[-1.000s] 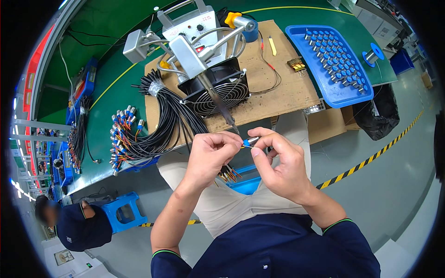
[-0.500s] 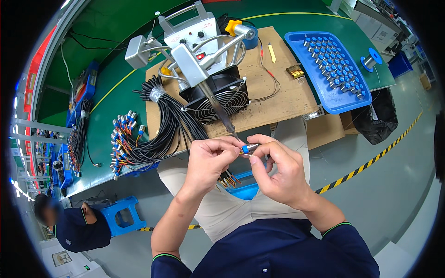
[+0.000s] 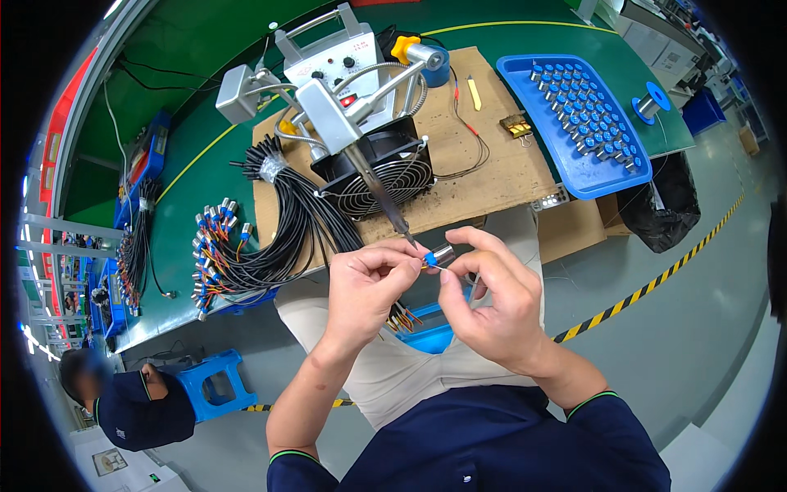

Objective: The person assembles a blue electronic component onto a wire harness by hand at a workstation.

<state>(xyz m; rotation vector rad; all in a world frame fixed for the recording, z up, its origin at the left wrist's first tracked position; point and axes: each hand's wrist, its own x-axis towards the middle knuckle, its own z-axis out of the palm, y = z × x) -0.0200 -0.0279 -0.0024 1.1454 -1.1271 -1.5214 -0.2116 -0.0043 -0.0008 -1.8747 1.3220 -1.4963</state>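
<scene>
Under the tip of the soldering iron (image 3: 393, 215), a small silver cylindrical connector (image 3: 443, 253) with a blue end (image 3: 429, 259) is between my hands. My left hand (image 3: 367, 287) is closed in a pinch at the blue end, on thin coloured wires mostly hidden by the fingers. My right hand (image 3: 496, 299) is closed too, its fingers about the silver body. A thin pale strand, like solder wire, runs from its thumb and forefinger toward the blue end. Bare wire ends (image 3: 402, 318) show below my left hand.
Behind the iron stand a fan (image 3: 385, 168) and a grey control box (image 3: 332, 61) on cardboard (image 3: 492, 176). A black cable bundle (image 3: 316, 213) with connectors lies left. At right are a blue tray (image 3: 584, 190) of silver connectors and a wire spool (image 3: 652, 103). Someone sits far left.
The silver connector has tilted, its free end rising, and my right fingers have shifted up slightly around it. My left hand keeps its pinch. The whole view has shifted slightly.
</scene>
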